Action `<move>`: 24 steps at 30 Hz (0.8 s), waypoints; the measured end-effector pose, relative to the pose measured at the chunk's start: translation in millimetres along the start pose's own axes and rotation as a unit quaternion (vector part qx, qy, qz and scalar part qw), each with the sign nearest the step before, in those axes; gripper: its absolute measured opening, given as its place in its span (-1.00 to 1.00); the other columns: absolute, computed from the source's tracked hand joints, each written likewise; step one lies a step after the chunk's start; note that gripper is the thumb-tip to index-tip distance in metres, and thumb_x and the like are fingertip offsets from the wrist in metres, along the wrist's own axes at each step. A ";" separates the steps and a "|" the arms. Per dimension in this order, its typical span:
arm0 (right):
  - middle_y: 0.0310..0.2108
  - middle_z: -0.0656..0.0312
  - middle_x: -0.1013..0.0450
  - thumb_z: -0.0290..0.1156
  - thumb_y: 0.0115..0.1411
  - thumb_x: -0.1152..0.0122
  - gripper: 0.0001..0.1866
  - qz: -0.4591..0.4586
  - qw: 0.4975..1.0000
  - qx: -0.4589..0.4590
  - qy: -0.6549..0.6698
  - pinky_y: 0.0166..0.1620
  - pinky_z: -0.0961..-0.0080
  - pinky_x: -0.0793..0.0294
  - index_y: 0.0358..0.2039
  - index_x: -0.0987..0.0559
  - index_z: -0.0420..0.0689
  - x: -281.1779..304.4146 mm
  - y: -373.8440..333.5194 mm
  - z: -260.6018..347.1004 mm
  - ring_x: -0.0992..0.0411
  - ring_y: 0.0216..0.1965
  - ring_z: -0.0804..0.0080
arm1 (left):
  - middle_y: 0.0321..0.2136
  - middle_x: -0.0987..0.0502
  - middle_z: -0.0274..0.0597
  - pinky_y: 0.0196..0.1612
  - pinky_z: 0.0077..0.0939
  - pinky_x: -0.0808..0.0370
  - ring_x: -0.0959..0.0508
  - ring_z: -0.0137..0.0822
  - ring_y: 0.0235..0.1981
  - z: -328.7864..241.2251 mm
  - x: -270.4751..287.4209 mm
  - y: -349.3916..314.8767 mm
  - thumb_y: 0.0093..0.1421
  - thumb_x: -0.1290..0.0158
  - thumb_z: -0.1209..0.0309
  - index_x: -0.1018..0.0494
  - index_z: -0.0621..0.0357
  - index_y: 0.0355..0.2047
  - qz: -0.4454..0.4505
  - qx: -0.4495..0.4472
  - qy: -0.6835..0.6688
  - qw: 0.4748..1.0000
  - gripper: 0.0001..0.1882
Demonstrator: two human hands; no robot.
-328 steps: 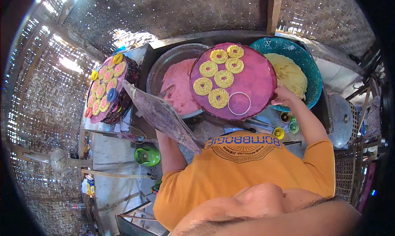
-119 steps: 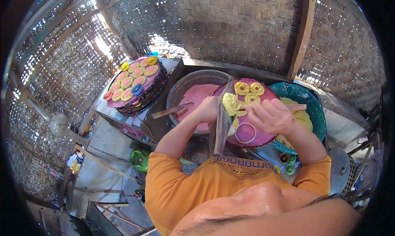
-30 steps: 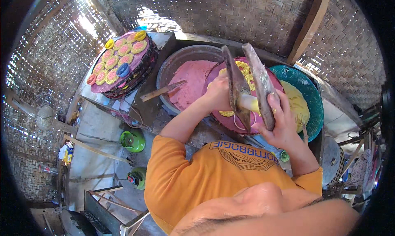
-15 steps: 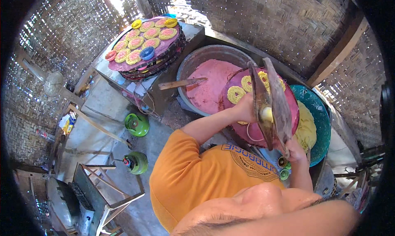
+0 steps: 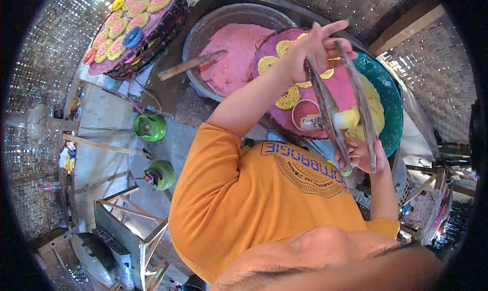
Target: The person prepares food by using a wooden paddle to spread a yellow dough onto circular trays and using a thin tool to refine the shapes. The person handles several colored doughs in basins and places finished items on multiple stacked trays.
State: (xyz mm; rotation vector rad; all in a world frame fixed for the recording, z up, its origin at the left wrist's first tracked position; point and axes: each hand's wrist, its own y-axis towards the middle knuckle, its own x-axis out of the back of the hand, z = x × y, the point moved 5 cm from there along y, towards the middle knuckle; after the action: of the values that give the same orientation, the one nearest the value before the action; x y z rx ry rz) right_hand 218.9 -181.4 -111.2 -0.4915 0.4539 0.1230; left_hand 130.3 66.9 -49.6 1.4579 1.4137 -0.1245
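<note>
A wooden press made of two long bars (image 5: 363, 105) tilts over a round pink-purple tray (image 5: 341, 93). Between the bars sit a metal cylinder (image 5: 311, 123) and a plug of yellow dough (image 5: 347, 118). My left hand (image 5: 316, 50) is at the far ends of the bars, its fingers stretched and partly spread. Around the near ends, my right hand (image 5: 362, 151) is closed. Lacy yellow dough rings (image 5: 287, 97) lie on the tray, with a pale thin hoop (image 5: 304, 108) near its front edge. More yellow dough (image 5: 372, 102) fills part of a green basin (image 5: 394, 126).
Left of the tray, a grey basin (image 5: 194, 47) holds pink dough (image 5: 231, 50) and a wooden paddle (image 5: 190, 65). Farther left stand stacked trays (image 5: 168, 24) topped with pink-and-yellow rings. Two green gas cylinders (image 5: 151, 127), a wooden-framed stand (image 5: 147, 235) and a wok (image 5: 90, 258) are on the left.
My left hand has moved from beside the left bar up to the far ends, its fingers extending. The press has turned, showing its metal cylinder. The whole view has shifted.
</note>
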 end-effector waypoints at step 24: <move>-0.42 0.11 -0.47 0.19 -0.07 -0.15 -0.24 -0.126 0.981 -0.014 -0.146 -0.51 0.59 -0.47 -0.09 -0.35 -0.24 26.2 49.2 9.9 -0.46 -0.53 0.43 | -0.56 -0.46 -0.27 -0.61 -0.59 -0.40 -0.52 -0.19 -0.41 6.1 94.7 -41.2 0.08 0.25 -0.27 -0.34 -0.08 -0.09 -0.148 -0.064 -0.132 0.978 -0.37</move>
State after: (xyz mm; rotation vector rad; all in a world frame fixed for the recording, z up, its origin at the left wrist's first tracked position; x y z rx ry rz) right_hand 235.3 -133.3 -136.3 -0.5448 0.0994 -0.0430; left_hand 129.8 115.4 -141.0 1.0750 1.3836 -0.3941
